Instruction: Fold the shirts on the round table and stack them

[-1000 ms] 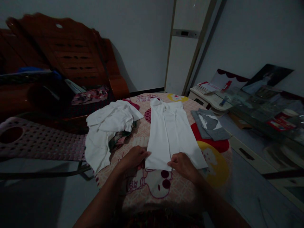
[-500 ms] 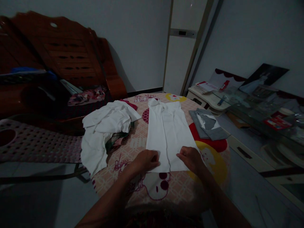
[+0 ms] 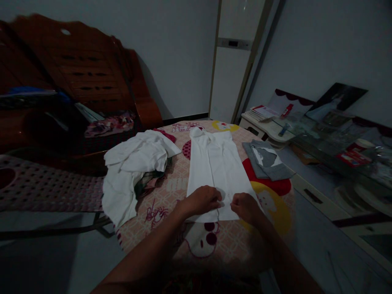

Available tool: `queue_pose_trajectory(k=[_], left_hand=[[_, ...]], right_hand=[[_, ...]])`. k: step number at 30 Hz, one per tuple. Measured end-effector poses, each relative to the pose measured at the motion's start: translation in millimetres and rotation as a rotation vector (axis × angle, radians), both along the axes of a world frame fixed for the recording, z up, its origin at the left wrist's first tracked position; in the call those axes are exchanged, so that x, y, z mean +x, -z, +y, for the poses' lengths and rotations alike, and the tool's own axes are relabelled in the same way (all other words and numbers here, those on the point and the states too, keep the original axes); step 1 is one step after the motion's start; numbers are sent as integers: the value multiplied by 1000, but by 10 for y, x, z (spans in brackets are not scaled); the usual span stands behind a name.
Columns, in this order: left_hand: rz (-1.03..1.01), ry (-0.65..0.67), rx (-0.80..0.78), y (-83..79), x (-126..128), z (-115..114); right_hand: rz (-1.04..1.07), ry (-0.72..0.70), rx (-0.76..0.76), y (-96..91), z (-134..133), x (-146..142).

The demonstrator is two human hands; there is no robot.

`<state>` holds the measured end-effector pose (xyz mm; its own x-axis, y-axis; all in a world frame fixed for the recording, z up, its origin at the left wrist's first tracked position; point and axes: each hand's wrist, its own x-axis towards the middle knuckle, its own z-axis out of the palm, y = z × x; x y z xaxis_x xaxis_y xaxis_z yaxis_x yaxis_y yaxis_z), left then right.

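A long white garment (image 3: 214,165) lies flat, folded lengthwise, on a round table with a pink cartoon-print cloth (image 3: 171,190). Both my hands rest on its near end. My left hand (image 3: 203,200) has its fingers curled on the fabric just left of the middle seam. Close beside it, my right hand (image 3: 245,206) pinches the fabric on the right of the seam. The garment's collar end points away from me.
A heap of white and coloured clothes (image 3: 134,167) lies at the table's left. A folded grey garment (image 3: 268,159) sits at the right. A wooden bench (image 3: 79,77) stands behind; a low glass-topped table with papers (image 3: 321,130) stands at the right.
Both hands have moved from the garment's near corners inward onto its middle, close together. The near hem now lies a little farther up the table.
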<state>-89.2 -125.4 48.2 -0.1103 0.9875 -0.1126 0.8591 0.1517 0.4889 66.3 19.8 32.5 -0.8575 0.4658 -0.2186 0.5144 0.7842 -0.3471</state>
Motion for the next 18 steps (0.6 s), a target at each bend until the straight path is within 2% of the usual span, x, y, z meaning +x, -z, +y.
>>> queue_pose_trajectory(k=[3,6,10,14,18], left_hand=[[23,88,23,-16,15,105],[1,69,25,31,-41,224],[-45,-50,75,180,-256,494],[32,-261,173,287,-591,935],[142,-368,83,312,-869,1416]], right_hand=[[96,-13,-141,-22,34,-1],[127,-14,-155,29,23,-1],[106,-24,-90,134,-14,-5],[81,-2,-64,155,-26,-11],[44,-1,-82,119,-40,-21]])
